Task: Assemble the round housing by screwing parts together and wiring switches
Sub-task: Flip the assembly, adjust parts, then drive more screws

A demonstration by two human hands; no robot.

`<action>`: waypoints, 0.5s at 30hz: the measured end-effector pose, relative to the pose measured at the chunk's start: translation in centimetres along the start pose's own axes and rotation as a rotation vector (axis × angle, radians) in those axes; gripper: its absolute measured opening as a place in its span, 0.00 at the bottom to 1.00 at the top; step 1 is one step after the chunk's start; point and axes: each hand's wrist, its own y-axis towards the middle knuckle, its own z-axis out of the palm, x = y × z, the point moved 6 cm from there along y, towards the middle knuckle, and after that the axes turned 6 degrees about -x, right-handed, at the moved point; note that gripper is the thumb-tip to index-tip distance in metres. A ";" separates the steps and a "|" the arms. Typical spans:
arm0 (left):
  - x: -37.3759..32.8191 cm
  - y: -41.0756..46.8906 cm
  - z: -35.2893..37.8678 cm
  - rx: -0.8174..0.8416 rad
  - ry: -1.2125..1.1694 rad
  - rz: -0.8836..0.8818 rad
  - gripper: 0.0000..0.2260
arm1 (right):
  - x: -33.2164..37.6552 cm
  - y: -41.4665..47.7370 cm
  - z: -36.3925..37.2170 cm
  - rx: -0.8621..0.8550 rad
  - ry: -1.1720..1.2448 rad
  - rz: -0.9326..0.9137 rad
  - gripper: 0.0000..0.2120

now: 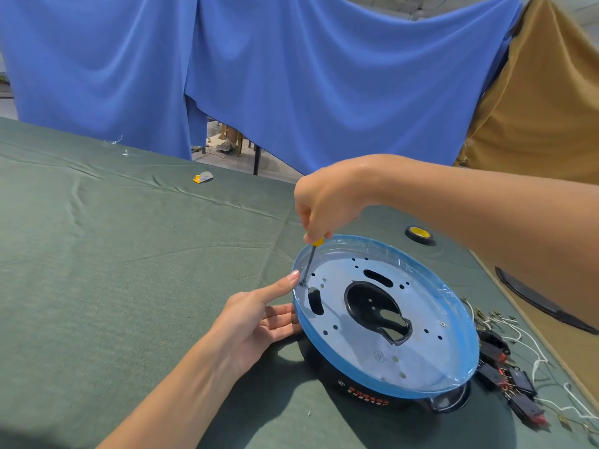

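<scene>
Screwdriver [311,259] near-upright, tip down

Right hand [327,202] grips screwdriver [311,258], tip on housing [421,351]; left hand [256,322] touches rim.

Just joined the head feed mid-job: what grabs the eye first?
The round housing, its blue-filmed plate facing up, sits right of centre on the green cloth. The right hand holds a yellow-handled screwdriver to the plate's left edge, and the left hand rests against the rim. Black wired switches lie to its right.
</scene>
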 end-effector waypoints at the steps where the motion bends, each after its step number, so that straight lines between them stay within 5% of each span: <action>1: 0.0 0.0 0.0 0.001 0.001 0.000 0.29 | 0.2 -0.2 -0.2 -0.020 -0.008 -0.036 0.07; 6: 0.1 0.1 0.0 -0.001 -0.001 -0.008 0.24 | 0.6 -1.2 -0.8 -0.145 -0.019 -0.155 0.03; 15: 0.0 0.0 0.1 -0.014 -0.009 -0.016 0.32 | 0.0 -0.1 -0.2 -0.125 0.016 -0.033 0.16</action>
